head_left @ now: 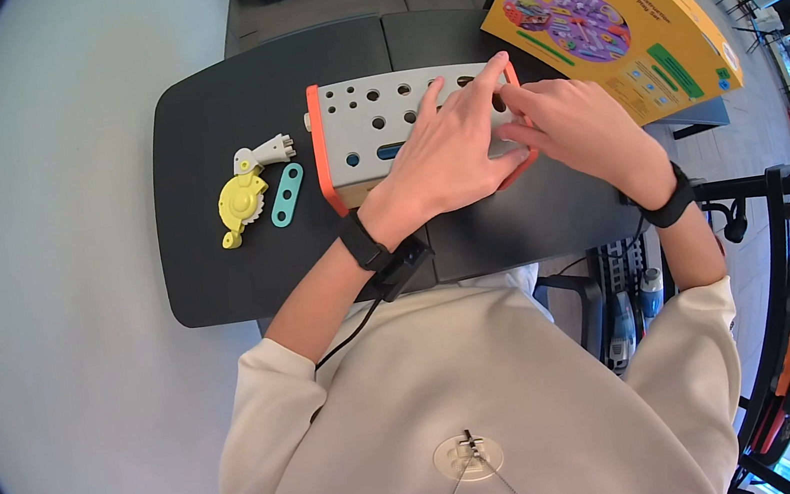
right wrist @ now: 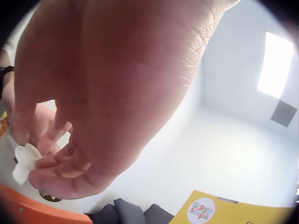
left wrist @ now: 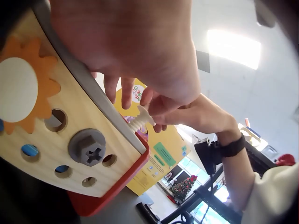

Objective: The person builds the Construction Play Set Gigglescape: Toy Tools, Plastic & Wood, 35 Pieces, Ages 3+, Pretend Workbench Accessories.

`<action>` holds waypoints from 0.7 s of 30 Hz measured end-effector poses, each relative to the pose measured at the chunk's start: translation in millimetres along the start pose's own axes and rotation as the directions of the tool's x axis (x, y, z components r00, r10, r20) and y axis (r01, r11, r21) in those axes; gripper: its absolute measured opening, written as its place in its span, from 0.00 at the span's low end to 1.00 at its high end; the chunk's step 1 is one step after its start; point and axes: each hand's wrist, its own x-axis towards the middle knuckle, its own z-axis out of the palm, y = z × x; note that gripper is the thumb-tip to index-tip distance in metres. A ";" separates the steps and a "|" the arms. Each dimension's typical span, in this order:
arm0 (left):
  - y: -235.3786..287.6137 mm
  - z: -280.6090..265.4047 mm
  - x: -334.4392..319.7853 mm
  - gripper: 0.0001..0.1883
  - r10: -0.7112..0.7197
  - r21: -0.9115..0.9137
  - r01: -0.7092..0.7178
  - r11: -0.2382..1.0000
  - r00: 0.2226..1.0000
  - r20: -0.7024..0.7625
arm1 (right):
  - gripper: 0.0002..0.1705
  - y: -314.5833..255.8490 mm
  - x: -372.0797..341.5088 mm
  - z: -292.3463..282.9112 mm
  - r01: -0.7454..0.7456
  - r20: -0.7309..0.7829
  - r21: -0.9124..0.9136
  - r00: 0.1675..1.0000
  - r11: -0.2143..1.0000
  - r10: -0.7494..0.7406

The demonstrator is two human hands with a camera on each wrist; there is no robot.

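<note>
A toy workbench box with a grey perforated top, wooden sides and orange-red ends lies on the table. My left hand rests across its top, fingers stretched out. Over the right end, my right hand pinches a white plastic screw between thumb and fingers. The left wrist view shows the screw's threaded shaft right at the top edge of the box. A grey bolt and an orange gear with a white centre sit on the wooden side.
Left of the box lie a yellow-green toy piece with a white connector and a teal strip with holes. A large yellow carton stands at the back right of the dark table.
</note>
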 end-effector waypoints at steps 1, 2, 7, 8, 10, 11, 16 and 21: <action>0.7 0.6 0.3 0.52 0.002 -0.002 -0.002 1.000 1.000 0.001 | 0.12 -0.1 5.3 2.1 -0.116 0.164 -0.181 0.975 0.976 0.147; 1.0 0.5 0.6 0.51 -0.010 0.003 0.010 1.000 1.000 0.018 | 0.11 0.0 7.5 3.6 -0.193 0.292 -0.372 0.904 0.908 0.312; -11.9 4.3 0.2 0.51 0.000 0.021 0.000 1.000 1.000 -0.004 | 0.12 2.8 -9.6 0.1 -0.016 0.034 -0.157 0.999 0.987 0.022; -14.9 2.8 -0.2 0.51 -0.002 -0.015 0.002 1.000 1.000 0.025 | 0.14 1.5 -11.5 -0.7 0.123 -0.119 -0.054 0.985 0.991 -0.129; -15.0 2.1 0.2 0.51 0.003 -0.053 0.000 0.999 0.998 0.059 | 0.15 5.9 -8.9 11.2 0.125 -0.155 -0.051 0.979 0.991 -0.131; -12.2 1.6 0.4 0.50 0.009 -0.018 -0.009 1.000 0.999 0.041 | 0.16 6.0 -6.5 14.9 0.130 -0.192 -0.048 0.972 0.990 -0.137; -8.4 8.6 2.2 0.50 0.022 0.037 -0.021 0.999 0.999 -0.027 | 0.16 -5.5 6.4 3.4 -0.175 0.329 -0.452 0.879 0.875 0.345; -13.1 6.7 0.9 0.50 0.013 -0.012 -0.013 1.000 1.000 -0.013 | 0.13 -1.7 -12.8 -11.7 -0.068 0.061 -0.115 0.995 0.991 0.076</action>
